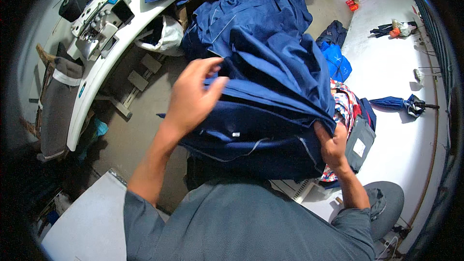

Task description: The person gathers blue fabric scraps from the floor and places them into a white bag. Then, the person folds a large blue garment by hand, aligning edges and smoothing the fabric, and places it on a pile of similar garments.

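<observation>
A large heap of navy blue fabric pieces [261, 58] spreads out in front of me. My right hand [332, 145] grips the edge of a navy garment piece [250, 116] at its right end, thumb on top. That piece lies across my lap, with a small white tag [236, 135] and pale overlocked stitching along its lower edge. My left hand [195, 96], slightly blurred, hovers at the left side of the cloth with thumb and fingers apart. Its fingertips are close to the folds, and I see nothing held between them.
An overlock sewing machine [99, 25] stands on a white table [119, 52] at the left. Below the table hangs a white sack [168, 36]. Bags, including a bright blue one [334, 61], and a folded umbrella [388, 103] are along the right. A grey round seat [391, 206] is at lower right.
</observation>
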Demonstrator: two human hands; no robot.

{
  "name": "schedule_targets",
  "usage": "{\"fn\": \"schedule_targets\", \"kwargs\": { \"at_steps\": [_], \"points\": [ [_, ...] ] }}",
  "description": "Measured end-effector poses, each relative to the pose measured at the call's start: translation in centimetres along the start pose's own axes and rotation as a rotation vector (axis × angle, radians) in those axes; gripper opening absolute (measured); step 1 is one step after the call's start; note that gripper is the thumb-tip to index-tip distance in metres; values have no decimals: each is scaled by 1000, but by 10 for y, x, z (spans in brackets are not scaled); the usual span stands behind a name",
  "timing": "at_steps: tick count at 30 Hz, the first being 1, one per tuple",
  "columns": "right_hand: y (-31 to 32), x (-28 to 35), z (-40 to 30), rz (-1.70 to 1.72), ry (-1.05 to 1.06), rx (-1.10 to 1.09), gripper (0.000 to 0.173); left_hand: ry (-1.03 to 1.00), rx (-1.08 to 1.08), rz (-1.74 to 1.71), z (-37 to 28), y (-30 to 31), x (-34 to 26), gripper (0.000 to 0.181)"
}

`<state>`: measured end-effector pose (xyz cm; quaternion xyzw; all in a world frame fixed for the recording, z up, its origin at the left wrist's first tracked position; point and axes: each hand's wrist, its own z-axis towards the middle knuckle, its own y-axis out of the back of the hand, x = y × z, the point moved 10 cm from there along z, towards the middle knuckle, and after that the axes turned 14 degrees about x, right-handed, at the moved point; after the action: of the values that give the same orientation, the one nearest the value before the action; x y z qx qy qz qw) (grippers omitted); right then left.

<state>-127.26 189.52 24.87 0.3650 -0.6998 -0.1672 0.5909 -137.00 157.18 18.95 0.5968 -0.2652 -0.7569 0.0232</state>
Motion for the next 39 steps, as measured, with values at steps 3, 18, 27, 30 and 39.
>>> {"fn": "schedule_targets", "kwargs": {
  "at_steps": [3, 18, 27, 30, 39],
  "points": [
    [-42, 22, -38, 59, 45, -40, 15, 100, 250, 371, 15, -65, 51, 44],
    [-149, 85, -150, 108, -189, -130, 18, -197, 572, 594, -115, 62, 98, 33],
    [-172, 42, -120, 278, -248, -262, 21, -408, 167, 35, -234, 116, -20, 22],
    [-179, 55, -109, 310, -251, -266, 22, -208, 276, -2, -264, 46, 22, 16],
    [-209, 116, -118, 261, -82, -207, 17, -397, 236, 97, -114, -98, 43, 25]
  ]
}}
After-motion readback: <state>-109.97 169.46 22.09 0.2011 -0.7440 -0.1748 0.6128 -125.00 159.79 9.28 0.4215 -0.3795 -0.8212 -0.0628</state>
